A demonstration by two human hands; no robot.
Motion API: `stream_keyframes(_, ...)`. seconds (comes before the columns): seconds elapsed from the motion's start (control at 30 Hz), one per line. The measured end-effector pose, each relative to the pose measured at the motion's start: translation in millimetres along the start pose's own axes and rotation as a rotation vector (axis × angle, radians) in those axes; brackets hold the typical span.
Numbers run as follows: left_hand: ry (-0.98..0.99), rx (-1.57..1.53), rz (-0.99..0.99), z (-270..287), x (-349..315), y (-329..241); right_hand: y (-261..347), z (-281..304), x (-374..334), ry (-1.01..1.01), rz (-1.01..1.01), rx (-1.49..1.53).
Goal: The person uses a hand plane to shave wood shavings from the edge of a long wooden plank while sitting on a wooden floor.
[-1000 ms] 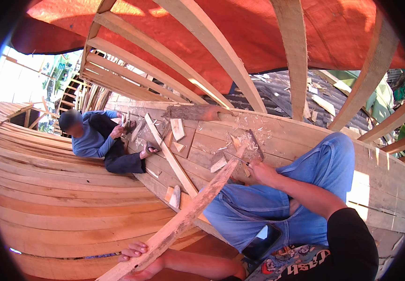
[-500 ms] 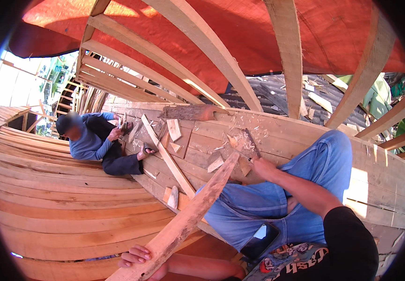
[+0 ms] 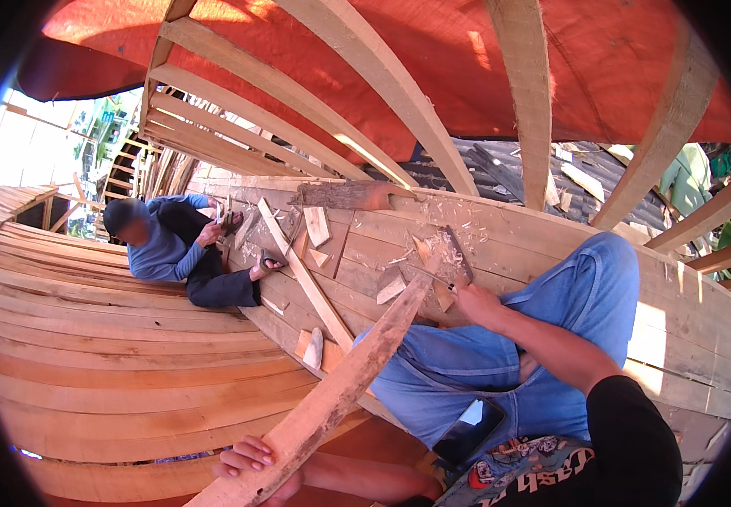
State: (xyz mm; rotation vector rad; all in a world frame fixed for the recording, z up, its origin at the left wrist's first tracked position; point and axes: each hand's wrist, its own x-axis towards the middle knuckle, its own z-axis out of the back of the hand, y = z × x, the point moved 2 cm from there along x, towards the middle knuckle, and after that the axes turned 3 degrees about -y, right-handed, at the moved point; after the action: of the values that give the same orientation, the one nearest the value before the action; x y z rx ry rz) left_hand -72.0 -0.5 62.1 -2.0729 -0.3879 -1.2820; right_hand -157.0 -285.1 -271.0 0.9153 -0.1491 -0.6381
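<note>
My left hand (image 3: 251, 460) is closed around the lower end of a long rough plank (image 3: 331, 401). The plank slants up and right across my lap. Its narrow far end lies close to my right hand (image 3: 475, 302), which is closed on the handle of a long-bladed knife (image 3: 431, 275). The thin blade points left past the plank's tip, over a wooden block (image 3: 458, 255) strewn with shavings; I cannot tell whether it touches the wood. A phone (image 3: 469, 429) rests on my lap.
Offcuts (image 3: 317, 226) and a long batten (image 3: 302, 275) lie on the board deck (image 3: 374, 232). At left, a person (image 3: 162, 245) sits holding something unclear. Curved wooden ribs (image 3: 534, 101) rise along the far edge beneath a red tarp (image 3: 610, 76).
The view has shifted slightly. Both hands keep their holds, and the plank and knife stay almost where they were.
</note>
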Motion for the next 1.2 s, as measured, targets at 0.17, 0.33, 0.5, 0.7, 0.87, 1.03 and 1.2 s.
stream_keyframes(0.17,0.027,-0.056,-0.062,-6.1,-2.0,-2.3,59.9,29.7,-43.4,0.121,0.113,-0.036)
stream_keyframes(0.33,0.046,-0.076,-0.027,-13.8,-6.6,-3.3,44.4,31.7,-51.0,0.097,0.085,-0.069)
stream_keyframes(0.5,-0.003,0.012,0.012,-9.3,-7.1,-11.7,56.4,34.1,-71.4,0.096,0.123,-0.093)
stream_keyframes(0.7,-0.044,0.056,0.006,10.7,-6.7,-11.5,80.9,42.8,-80.7,0.137,0.153,-0.139)
stream_keyframes(0.87,-0.073,0.081,0.015,7.9,-7.5,-8.6,72.3,35.6,-78.6,0.099,0.159,-0.095)
stream_keyframes(1.03,-0.06,0.053,0.016,9.8,-4.4,-9.5,94.7,43.0,-91.5,0.082,0.196,-0.024)
stream_keyframes(1.2,-0.052,0.036,0.006,-2.6,-7.3,-9.0,86.4,45.7,-88.2,0.089,0.105,-0.046)
